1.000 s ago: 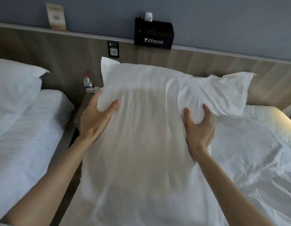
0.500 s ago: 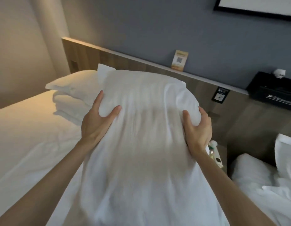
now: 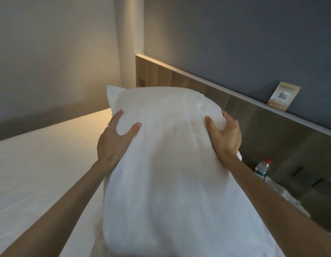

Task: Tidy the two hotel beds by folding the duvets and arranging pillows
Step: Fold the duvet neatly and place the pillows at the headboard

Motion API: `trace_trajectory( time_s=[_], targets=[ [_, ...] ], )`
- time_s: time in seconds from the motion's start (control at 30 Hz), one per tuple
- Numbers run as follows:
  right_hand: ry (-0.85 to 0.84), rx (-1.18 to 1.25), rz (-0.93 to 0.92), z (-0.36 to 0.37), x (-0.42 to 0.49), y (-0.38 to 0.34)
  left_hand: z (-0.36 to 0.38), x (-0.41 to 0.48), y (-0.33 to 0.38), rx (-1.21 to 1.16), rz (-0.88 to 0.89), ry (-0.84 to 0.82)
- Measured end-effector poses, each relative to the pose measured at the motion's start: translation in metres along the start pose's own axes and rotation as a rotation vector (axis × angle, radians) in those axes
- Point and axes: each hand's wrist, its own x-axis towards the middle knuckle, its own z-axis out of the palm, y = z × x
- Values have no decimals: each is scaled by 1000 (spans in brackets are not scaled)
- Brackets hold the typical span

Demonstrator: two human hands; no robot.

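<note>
I'm in the pillow-arranging step. My left hand and right hand each grip a side of the white pillow, thumbs on its near face, holding it up at frame centre above the bed at lower left. Next, I judge, it needs lowering squarely against the headboard at right.

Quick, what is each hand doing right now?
Left hand: grips the white pillow on its left side.
Right hand: grips the same pillow on its right side.
</note>
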Motion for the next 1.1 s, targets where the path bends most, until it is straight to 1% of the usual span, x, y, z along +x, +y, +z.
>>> trace_trajectory(
  time_s=[0.13, 0.3, 0.57, 0.7, 0.77, 0.83, 0.87, 0.93, 0.97, 1.0, 1.03, 1.1],
  targets=[
    [-66, 11, -42, 30, 45, 3, 14, 28, -1, 7, -30, 16],
    [-126, 14, -102, 63, 121, 20, 61, 73, 10, 7, -50, 48],
    [-192, 13, -171, 108, 290, 48, 165, 172, 67, -21, -84, 148],
    [-210, 98, -216, 136, 374, 47, 204, 225, 95, -8, -94, 213],
    [-258, 94, -235, 159, 414, 48, 219, 254, 99, 24, -123, 229],
    [-372, 52, -238, 189, 448, 58, 235, 285, 94, 41, -181, 174],
    [-445, 5, -266, 205, 460, 66, 243, 300, 88, -10, -227, 120],
    [-594, -138, -378, 240, 472, 90, 260, 318, 69, -223, -392, 7],
    [-660, -214, -406, 257, 472, 107, 269, 318, 59, -304, -481, -64],
    [-725, -291, -384, 270, 467, 123, 277, 314, 48, -339, -564, -139],
    [-793, -357, -320, 283, 462, 144, 286, 308, 36, -321, -632, -213],
    [-938, -437, -109, 300, 453, 183, 301, 293, 19, -275, -705, -340]
  ],
)
